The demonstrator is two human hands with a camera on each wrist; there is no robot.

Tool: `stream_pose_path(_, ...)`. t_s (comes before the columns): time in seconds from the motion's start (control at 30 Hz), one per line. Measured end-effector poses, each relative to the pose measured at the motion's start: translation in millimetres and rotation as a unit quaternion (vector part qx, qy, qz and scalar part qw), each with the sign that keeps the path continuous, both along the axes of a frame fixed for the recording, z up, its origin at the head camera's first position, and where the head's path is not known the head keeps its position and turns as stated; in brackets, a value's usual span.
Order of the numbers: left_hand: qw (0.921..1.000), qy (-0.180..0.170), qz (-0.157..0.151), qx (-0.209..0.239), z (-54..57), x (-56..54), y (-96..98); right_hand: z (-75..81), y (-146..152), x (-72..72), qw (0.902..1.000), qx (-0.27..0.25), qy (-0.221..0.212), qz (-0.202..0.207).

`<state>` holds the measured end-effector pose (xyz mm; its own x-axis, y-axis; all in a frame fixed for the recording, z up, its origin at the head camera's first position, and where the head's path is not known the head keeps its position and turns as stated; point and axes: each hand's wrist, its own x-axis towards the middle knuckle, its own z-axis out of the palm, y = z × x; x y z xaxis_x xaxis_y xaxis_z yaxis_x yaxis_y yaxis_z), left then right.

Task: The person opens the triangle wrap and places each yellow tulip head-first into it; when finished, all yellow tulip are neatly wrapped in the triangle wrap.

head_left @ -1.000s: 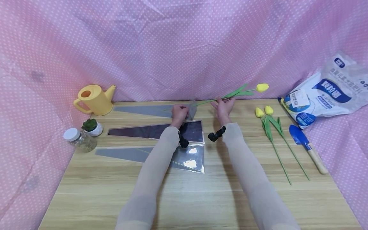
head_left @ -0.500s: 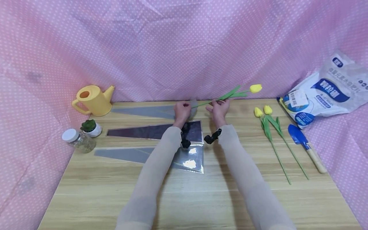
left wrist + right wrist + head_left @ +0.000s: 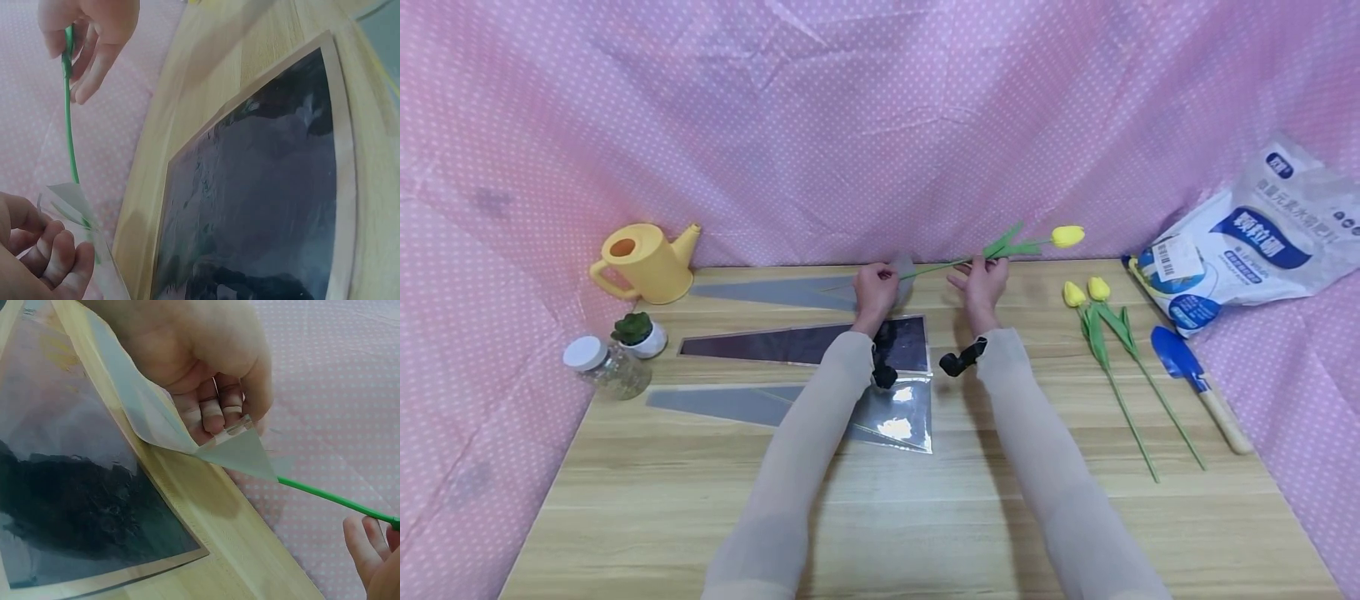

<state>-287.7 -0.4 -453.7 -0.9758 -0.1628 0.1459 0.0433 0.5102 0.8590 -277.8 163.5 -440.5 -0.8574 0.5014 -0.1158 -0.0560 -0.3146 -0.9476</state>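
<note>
A yellow artificial tulip (image 3: 1067, 237) lies slantwise across the back of the table, its head to the right. My right hand (image 3: 985, 287) holds its green stem (image 3: 331, 499) just below the leaves between thumb and fingers. My left hand (image 3: 876, 292) pinches the wide mouth of a long tapered plastic flower sleeve (image 3: 752, 289). The sleeve's edge is lifted there, and the lower stem runs into it, showing through the clear film in the left wrist view. Part of the sleeve is hidden behind my left hand.
Nearer me lie a dark sleeve (image 3: 760, 342) and another grey one (image 3: 722, 402). Two tulips (image 3: 1097, 333) and a blue trowel (image 3: 1180, 354) lie right, by a fertilizer bag (image 3: 1247, 242). A yellow watering can (image 3: 658, 262), succulent (image 3: 640, 333) and jar (image 3: 617, 371) stand left.
The tulip has moved left, its stem further into the sleeve. My right hand went left with it, then shifted slightly right along the stem. My left hand has moved a little right.
</note>
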Motion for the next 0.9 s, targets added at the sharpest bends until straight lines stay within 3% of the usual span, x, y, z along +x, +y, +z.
stream_pose_path(0.17, 1.0, -0.002, -0.007, -0.004, 2.6, 2.2, 1.2, 0.0, -0.5, 1.4, 0.9997, -0.014, -0.011, 0.017)
stream_pose_path(0.37, 0.9997, 0.01, -0.022, -0.001, 7.4, 4.9, 3.6, -0.6, -3.2, 3.6, 0.9968, 0.018, -0.044, 0.064)
stream_pose_path(0.67, 0.9995, 0.023, -0.022, -0.002, 7.7, 4.0, 3.0, 2.4, 4.1, 2.9, 0.9995, -0.01, -0.026, 0.016)
stream_pose_path(0.9, 0.9988, 0.034, -0.032, -0.014, 9.2, 6.1, 8.1, -1.9, -2.2, 3.3, 0.9987, -0.014, -0.03, 0.038)
